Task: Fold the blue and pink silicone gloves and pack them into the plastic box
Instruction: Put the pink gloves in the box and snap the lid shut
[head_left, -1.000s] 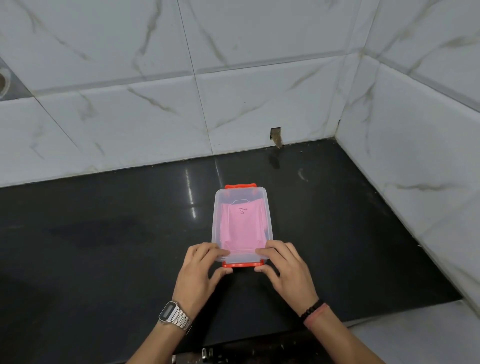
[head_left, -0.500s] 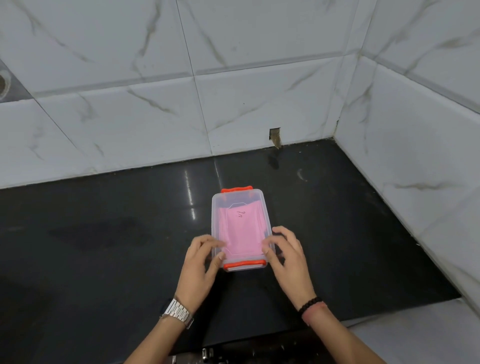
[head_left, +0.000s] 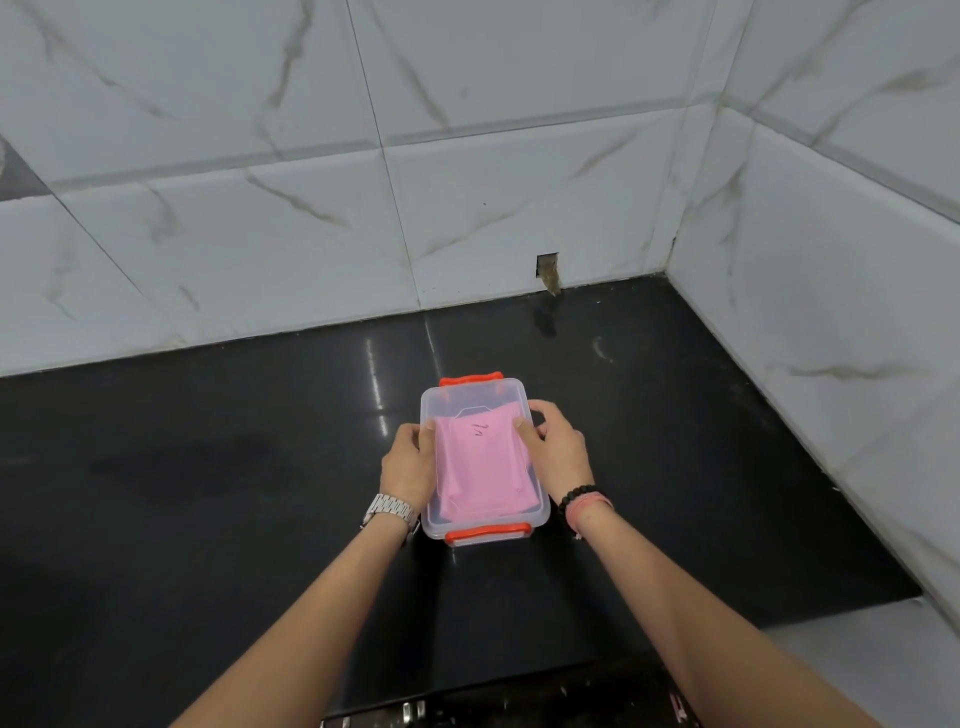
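Observation:
A clear plastic box (head_left: 457, 397) with orange clips at its near and far ends stands on the black counter, its clear lid on top. A folded pink glove (head_left: 483, 475) shows through the lid. No blue glove is visible. My left hand (head_left: 408, 462) holds the box's left side, thumb on the lid. My right hand (head_left: 558, 449) holds the right side, fingers on the lid's edge.
The black counter (head_left: 208, 493) runs to white marble-tiled walls at the back (head_left: 311, 234) and right (head_left: 831, 338). A small hole (head_left: 546, 267) is in the back wall above the counter. The counter's front edge lies near my forearms.
Both hands have slid from the box's near end forward along its sides to about the middle. The box looks slightly nearer to me.

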